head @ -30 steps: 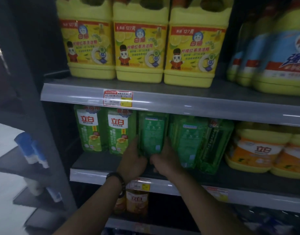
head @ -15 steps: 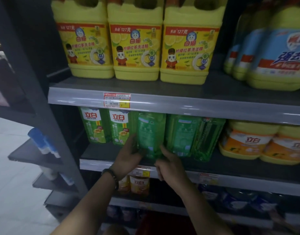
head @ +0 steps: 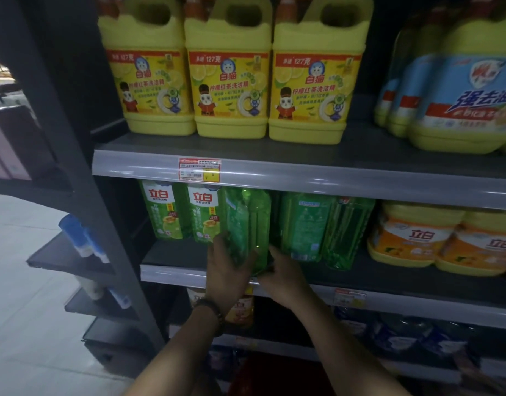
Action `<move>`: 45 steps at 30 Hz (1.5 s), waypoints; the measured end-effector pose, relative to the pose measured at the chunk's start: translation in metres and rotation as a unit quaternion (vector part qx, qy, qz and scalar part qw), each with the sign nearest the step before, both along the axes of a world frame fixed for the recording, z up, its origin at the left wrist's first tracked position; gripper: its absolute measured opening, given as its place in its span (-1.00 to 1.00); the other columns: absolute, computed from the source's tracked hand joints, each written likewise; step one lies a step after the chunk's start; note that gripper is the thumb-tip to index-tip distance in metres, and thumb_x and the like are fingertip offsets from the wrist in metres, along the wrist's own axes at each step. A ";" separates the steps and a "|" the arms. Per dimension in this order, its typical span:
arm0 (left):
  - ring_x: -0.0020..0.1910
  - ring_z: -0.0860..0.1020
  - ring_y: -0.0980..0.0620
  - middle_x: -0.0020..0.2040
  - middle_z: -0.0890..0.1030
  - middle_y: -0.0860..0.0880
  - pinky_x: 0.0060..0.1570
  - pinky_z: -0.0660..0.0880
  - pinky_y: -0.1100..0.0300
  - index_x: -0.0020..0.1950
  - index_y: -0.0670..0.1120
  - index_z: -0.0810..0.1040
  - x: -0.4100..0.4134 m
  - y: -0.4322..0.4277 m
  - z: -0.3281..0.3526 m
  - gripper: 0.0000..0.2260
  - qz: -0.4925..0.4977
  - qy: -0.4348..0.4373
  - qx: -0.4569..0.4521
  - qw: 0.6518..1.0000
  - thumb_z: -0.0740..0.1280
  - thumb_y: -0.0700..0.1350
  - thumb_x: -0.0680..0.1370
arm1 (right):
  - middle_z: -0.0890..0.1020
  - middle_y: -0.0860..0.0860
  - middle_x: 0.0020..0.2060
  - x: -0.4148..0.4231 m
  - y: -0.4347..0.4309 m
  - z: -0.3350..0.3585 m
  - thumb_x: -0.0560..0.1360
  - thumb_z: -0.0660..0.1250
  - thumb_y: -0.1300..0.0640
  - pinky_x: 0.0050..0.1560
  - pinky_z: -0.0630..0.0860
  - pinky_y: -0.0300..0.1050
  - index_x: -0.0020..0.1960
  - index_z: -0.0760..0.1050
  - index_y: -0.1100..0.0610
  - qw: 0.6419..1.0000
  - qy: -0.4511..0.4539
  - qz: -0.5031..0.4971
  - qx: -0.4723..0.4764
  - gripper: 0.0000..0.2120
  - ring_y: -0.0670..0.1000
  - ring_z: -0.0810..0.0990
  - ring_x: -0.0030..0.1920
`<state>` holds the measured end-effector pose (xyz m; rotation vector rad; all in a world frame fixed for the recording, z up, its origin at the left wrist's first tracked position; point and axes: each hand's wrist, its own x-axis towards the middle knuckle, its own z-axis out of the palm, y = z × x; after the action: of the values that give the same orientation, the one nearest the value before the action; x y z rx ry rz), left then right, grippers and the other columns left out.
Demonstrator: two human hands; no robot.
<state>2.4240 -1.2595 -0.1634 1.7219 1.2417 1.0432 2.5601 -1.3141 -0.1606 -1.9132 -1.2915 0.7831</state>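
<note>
Far on the left we are seeing a dark side rack [head: 54, 261] with blue and white bottles [head: 74, 235] lying on it. Next, three yellow jugs [head: 230, 81] are standing side by side on the top shelf [head: 274, 150]. A red and white price tag [head: 199, 170] is sticking to its front edge below them.

Under that, on the middle shelf [head: 171, 271], two labelled green bottles [head: 161, 214] are standing upright with their fronts facing us. Just beside them, to the right, is the green bottle [head: 253, 221] we are working with. It is standing at the front edge of the middle shelf, turned partly sideways.

Our left hand [head: 227, 271], with a dark wristband [head: 209, 308] on its wrist, is grasping the bottle low down. Its fingers are curling round the left side and front. Our right hand [head: 283, 277] is touching the bottle's bottom right corner. Its fingers are going into the dark gap beside the bottle, so we cannot tell if they are gripping.

Right of the gap, two other green bottles [head: 303, 224] are standing close together. Further right, orange tubs [head: 414, 238] are sitting on the same shelf. Above them, blue-labelled jugs [head: 460, 104] are standing on the top shelf.
</note>
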 end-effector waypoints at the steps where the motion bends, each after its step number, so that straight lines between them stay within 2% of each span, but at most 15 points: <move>1: 0.24 0.56 -0.03 0.29 0.51 0.01 0.19 0.60 -0.12 0.44 0.03 0.36 0.001 -0.002 -0.004 -0.35 0.004 -0.004 0.009 1.000 0.55 0.18 0.47 | 0.71 -0.02 0.12 -0.001 -0.005 0.005 0.52 0.40 0.23 -0.17 0.67 -0.07 0.55 0.42 -0.12 1.000 -0.008 0.003 0.012 -0.36 -0.06 0.70 -0.10; 3: 0.23 0.55 0.05 0.28 0.51 0.10 0.20 0.59 -0.05 0.42 0.05 0.36 0.003 -0.006 -0.009 -0.33 -0.007 -0.017 0.002 1.000 0.56 0.24 0.44 | 0.67 -0.04 -0.06 0.000 -0.014 0.011 0.53 0.37 0.30 -0.30 0.46 -0.25 0.35 0.55 -0.07 1.000 -0.017 0.012 0.013 -0.54 -0.05 0.62 -0.17; 6: 0.21 0.47 0.14 0.22 0.48 0.20 0.18 0.49 0.10 0.46 0.02 0.33 0.007 -0.004 0.002 -0.25 -0.043 -0.011 -0.040 0.998 0.57 0.26 0.43 | 0.59 0.06 -0.21 0.002 -0.023 0.012 0.55 0.36 0.28 -0.28 0.39 -0.13 0.07 0.61 0.11 0.998 -0.065 0.014 -0.001 -0.86 0.06 0.60 -0.19; 9: 0.28 0.58 0.03 0.28 0.60 0.09 0.21 0.58 0.02 0.41 0.08 0.40 0.011 0.012 0.006 -0.18 -0.065 -0.008 -0.050 0.997 0.58 0.42 0.30 | 0.41 -0.08 -0.19 0.000 -0.028 0.009 0.56 0.38 0.23 -0.23 0.38 -0.15 0.00 0.53 -0.01 0.988 -0.146 0.055 -0.004 -0.86 -0.05 0.44 -0.20; 11: 0.27 0.62 -0.03 0.27 0.62 0.04 0.15 0.66 -0.05 0.34 0.18 0.47 0.010 0.028 0.002 -0.25 -0.073 0.034 -0.032 0.996 0.57 0.46 0.27 | 0.46 0.00 -0.02 0.001 -0.032 0.007 0.60 0.37 0.17 -0.06 0.45 -0.05 0.30 0.55 -0.02 0.977 -0.194 0.089 -0.002 -0.72 0.03 0.49 -0.06; 13: 0.18 0.66 0.04 0.22 0.66 0.06 0.08 0.69 0.00 0.31 0.15 0.52 0.008 0.038 0.006 -0.36 -0.101 0.052 0.000 0.993 0.59 0.36 0.34 | 0.45 0.08 0.29 0.010 -0.033 0.002 0.65 0.34 0.08 0.06 0.53 0.02 0.65 0.26 -0.14 0.962 -0.251 0.108 -0.014 -0.39 0.15 0.55 0.19; 16: 0.02 0.65 0.19 0.10 0.65 0.10 -0.10 0.64 0.27 0.25 -0.04 0.44 0.003 0.042 0.006 -0.45 -0.084 0.039 0.007 0.996 0.63 0.08 0.42 | 0.26 0.03 0.45 0.021 -0.036 -0.005 0.68 0.30 0.03 0.01 0.53 -0.04 0.70 -0.11 -0.30 0.943 -0.315 0.106 -0.018 -0.21 0.14 0.51 0.26; 18: -0.01 0.63 0.12 0.06 0.62 0.06 -0.13 0.61 0.22 0.16 -0.05 0.43 0.002 0.039 -0.001 -0.51 -0.022 0.026 0.022 0.999 0.63 0.04 0.43 | 0.07 0.02 0.60 0.018 -0.037 -0.010 0.68 0.29 0.02 0.29 0.52 0.03 0.70 -0.18 -0.30 0.937 -0.337 0.095 0.000 -0.18 0.19 0.30 0.53; 20: -0.02 0.61 0.01 0.01 0.60 0.01 -0.10 0.56 0.13 0.09 -0.03 0.47 0.004 0.036 -0.007 -0.58 0.033 0.028 0.037 0.998 0.63 0.07 0.44 | -0.14 0.02 0.70 0.009 -0.034 -0.015 0.69 0.27 0.01 0.61 0.27 0.16 0.70 -0.24 -0.29 0.941 -0.328 0.087 0.004 -0.17 0.24 -0.02 0.69; 24: -0.04 0.65 0.01 -0.06 0.67 0.04 -0.09 0.51 0.26 0.13 -0.07 0.62 0.003 0.041 -0.006 -0.72 0.056 0.055 0.067 0.995 0.58 -0.01 0.51 | -0.47 0.03 0.66 -0.010 -0.021 -0.022 0.70 0.28 -0.01 0.67 0.08 0.19 0.70 -0.31 -0.26 0.953 -0.292 0.075 0.002 -0.13 0.25 -0.24 0.71; 30: -0.16 0.59 0.03 -0.15 0.65 0.02 -0.09 0.47 0.21 -0.06 -0.05 0.61 0.003 0.057 -0.005 -0.85 0.061 0.084 0.084 0.991 0.56 -0.07 0.53 | -0.49 0.09 0.64 -0.012 -0.001 -0.027 0.70 0.27 0.00 0.67 0.06 0.10 0.72 -0.34 -0.12 0.958 -0.275 0.075 0.006 -0.11 0.23 -0.20 0.72; 33: -0.08 0.66 -0.12 -0.06 0.71 -0.11 -0.08 0.50 0.16 0.03 -0.13 0.66 0.002 0.064 -0.015 -0.96 0.032 0.108 0.114 0.987 0.44 -0.18 0.61 | -0.48 0.08 0.65 -0.009 0.006 -0.028 0.69 0.30 0.01 0.65 0.14 0.12 0.72 -0.33 -0.13 0.961 -0.265 0.075 -0.003 -0.09 0.22 -0.15 0.72; 37: -0.12 0.62 -0.19 -0.06 0.66 -0.15 -0.18 0.50 0.08 0.04 -0.12 0.59 0.002 0.060 -0.025 -0.86 -0.027 0.153 0.152 0.976 0.25 -0.27 0.65 | -0.48 0.08 0.65 -0.005 0.019 -0.026 0.68 0.30 -0.02 0.66 0.13 0.15 0.73 -0.29 -0.09 0.964 -0.256 0.069 -0.025 -0.10 0.22 -0.13 0.72; 41: 0.02 0.66 -0.20 0.08 0.71 -0.19 -0.09 0.53 0.12 0.26 -0.15 0.60 0.007 0.053 -0.022 -0.67 -0.055 0.160 0.133 0.977 0.26 -0.38 0.55 | -0.45 0.08 0.66 -0.002 0.031 -0.021 0.69 0.20 -0.25 0.66 0.10 0.24 0.74 -0.25 -0.10 0.974 -0.208 0.077 -0.041 -0.17 0.22 -0.08 0.72; 45: -0.03 0.67 -0.15 0.00 0.70 -0.16 -0.17 0.49 0.15 0.14 -0.13 0.57 0.016 0.058 -0.016 -0.76 -0.106 0.168 0.071 0.977 0.26 -0.36 0.56 | -0.42 0.13 0.66 0.002 0.039 -0.020 0.71 0.15 -0.27 0.63 0.15 0.27 0.74 -0.23 -0.09 0.975 -0.194 0.092 -0.053 -0.21 0.27 0.04 0.70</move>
<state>2.4401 -1.2016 -0.1791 2.1570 1.1712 0.7503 2.5619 -1.2754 -0.1803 -2.1255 -1.7113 0.5935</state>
